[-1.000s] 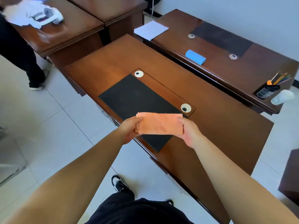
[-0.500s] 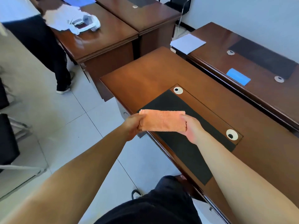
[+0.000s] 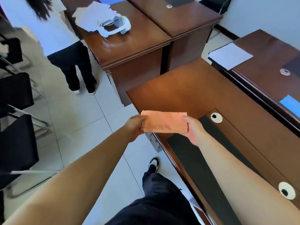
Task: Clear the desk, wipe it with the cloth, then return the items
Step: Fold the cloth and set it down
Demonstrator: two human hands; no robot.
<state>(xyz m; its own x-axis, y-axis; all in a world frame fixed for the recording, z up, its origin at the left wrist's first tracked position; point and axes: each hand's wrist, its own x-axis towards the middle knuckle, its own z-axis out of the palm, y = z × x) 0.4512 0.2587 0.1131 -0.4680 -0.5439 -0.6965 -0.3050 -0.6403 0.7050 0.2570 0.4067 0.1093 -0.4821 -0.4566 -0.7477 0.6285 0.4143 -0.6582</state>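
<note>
Cloth sits stretched between our two hands, an orange folded rectangle held flat in the air. Our left hand pinches its short edge at nine o'clock, fingers curled under and thumb on top; our right hand clamps the opposite short edge at three o'clock in the same way. Both grips are closed tight on the fabric, which hangs clear of any surface, above the near left corner of the desk.

Outward from the cloth, toward four o'clock, a black mat lies inset in the brown desk top, partly hidden under our right forearm. Two white cable grommets flank the mat's far side: one just at three o'clock from the cloth, the other down at five o'clock.

At two o'clock, on the neighbouring desk, lie a white sheet of paper and, nearer the frame's right edge, a blue item cut off by it. At eleven o'clock another desk carries a white bundle, and a second person stands beside it. At six o'clock our dark trouser leg and a shoe stand on the pale floor tiles.
</note>
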